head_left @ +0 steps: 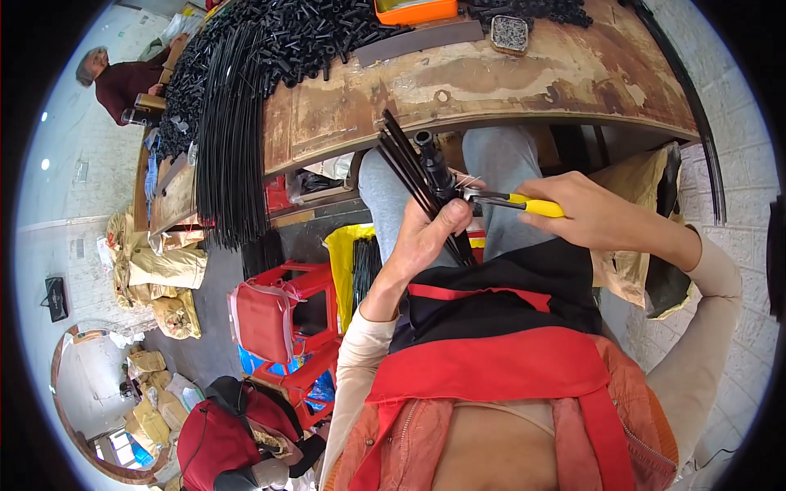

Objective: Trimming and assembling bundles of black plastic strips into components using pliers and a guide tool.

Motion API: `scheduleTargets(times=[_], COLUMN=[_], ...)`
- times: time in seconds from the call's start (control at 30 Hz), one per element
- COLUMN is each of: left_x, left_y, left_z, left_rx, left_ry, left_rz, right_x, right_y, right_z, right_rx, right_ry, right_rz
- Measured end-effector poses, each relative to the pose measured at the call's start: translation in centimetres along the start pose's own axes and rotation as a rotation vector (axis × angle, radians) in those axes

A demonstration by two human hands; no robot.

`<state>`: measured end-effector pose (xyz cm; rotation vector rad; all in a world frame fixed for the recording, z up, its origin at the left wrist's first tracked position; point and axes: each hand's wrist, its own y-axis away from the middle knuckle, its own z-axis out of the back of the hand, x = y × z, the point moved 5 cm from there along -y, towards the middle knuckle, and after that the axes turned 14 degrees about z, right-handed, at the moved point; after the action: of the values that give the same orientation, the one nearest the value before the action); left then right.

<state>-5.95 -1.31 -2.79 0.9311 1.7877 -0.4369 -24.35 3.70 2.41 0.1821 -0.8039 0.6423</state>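
Note:
My left hand [426,241] grips a bundle of thin black rods [409,176] with a black tube piece [431,159] at its upper end, held over my lap. My right hand [602,217] is closed on yellow-handled pliers [524,203], whose metal jaws [473,195] meet the bundle just above my left thumb. Both hands work close together below the edge of the worn wooden table [491,82].
A heap of small black tubes [286,37] and a sheaf of long black rods [229,139] lie on the table's left. An orange tray [413,10] and a small tin [509,33] sit at the back. Red stools [282,315], bags and a seated person [123,82] are on the left.

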Motion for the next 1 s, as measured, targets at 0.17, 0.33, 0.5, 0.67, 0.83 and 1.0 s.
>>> scheduleTargets(times=[0.17, 0.33, 0.5, 0.67, 0.83, 1.0], left_x=[0.3, 0.4, 0.5, 0.8, 0.6, 0.5], left_y=[0.3, 0.4, 0.2, 0.0, -0.2, -0.3], left_z=[0.2, 0.2, 0.3, 0.5, 1.0, 1.1], left_rx=[0.037, 0.050, 0.111, 0.090, 0.085, 0.113], left_ry=[-0.010, -0.018, 0.056, 0.076, 0.083, 0.093], left_rz=[0.025, 0.034, 0.008, 0.002, -0.036, -0.012], right_x=[1.2, 1.5, 1.3, 2.0, 1.1, 0.7], right_y=[-0.6, -0.4, -0.5, -0.9, -0.7, 0.2], right_z=[0.8, 0.7, 0.0, 0.8, -0.5, -2.5], right_rx=[0.290, 0.366, 0.341, 0.390, 0.294, 0.113], right_ry=[-0.567, -0.688, -0.823, -0.877, -0.789, -0.724], right_rz=[-0.312, -0.477, -0.430, -0.560, -0.553, -0.522])
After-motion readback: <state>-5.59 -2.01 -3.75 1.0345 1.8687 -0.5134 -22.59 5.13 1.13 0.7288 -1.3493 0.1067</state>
